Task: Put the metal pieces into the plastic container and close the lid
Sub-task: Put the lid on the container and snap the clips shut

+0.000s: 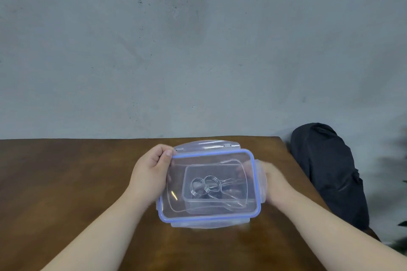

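Note:
A clear plastic container (220, 223) stands on the brown wooden table, covered by its clear lid (176, 196) with a blue rim. The lid sits tilted, its far side higher. Through the lid I see the metal pieces (204, 185): coiled wire rings with long straight ends, lying on the container's bottom. My left hand (152, 171) grips the lid's far-left corner, thumb on the rim. My right hand (273, 182) holds the right side of the container and lid at the side flap, partly hidden behind the plastic.
The table (66, 182) ends against a grey concrete wall. Its right edge runs just right of my right arm. A dark fabric bag or cushion (330, 171) sits beyond that edge, with blurred green leaves at the far right.

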`<state>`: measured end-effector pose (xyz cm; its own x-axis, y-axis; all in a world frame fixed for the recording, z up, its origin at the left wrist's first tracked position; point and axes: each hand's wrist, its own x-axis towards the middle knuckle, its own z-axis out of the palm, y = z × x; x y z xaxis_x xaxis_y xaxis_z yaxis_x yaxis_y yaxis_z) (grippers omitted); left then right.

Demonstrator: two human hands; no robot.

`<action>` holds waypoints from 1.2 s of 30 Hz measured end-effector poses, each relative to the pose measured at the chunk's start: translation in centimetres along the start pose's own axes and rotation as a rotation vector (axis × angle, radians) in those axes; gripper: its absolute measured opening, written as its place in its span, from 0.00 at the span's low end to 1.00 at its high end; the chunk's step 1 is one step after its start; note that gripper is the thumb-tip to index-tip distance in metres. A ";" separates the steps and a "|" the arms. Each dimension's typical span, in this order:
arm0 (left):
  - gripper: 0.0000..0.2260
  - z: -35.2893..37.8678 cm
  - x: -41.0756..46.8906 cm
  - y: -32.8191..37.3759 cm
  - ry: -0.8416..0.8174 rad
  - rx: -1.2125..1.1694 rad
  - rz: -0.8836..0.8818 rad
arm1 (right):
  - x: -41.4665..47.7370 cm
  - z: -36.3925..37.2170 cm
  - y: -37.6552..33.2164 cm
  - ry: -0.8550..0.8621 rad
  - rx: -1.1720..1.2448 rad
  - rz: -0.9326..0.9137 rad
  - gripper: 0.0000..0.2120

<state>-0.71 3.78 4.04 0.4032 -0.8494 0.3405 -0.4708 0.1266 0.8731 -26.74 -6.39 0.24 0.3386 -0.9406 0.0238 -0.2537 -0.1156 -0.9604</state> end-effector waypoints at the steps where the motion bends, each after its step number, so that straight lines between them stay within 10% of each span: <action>1: 0.14 0.4 0.6 0.0 -0.010 -0.002 -0.023 | 0.0 -0.6 -0.2 0.072 0.175 0.020 0.26; 8: 0.17 4.1 4.4 -0.6 -0.161 -0.083 -0.220 | 0.2 -1.3 -1.3 0.172 0.055 -0.057 0.10; 17: 0.06 4.9 4.6 -4.7 -0.266 -0.085 -0.433 | 3.7 -0.7 2.4 0.311 -0.101 0.187 0.17; 36: 0.09 5.4 5.3 -6.2 -0.202 0.167 -0.422 | 5.8 0.4 3.4 0.271 -0.179 0.270 0.08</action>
<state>0.14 -4.28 -1.44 0.4331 -0.8934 -0.1197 -0.4255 -0.3197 0.8466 -25.27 -12.06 -3.03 -0.0056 -0.9919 -0.1267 -0.4623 0.1149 -0.8792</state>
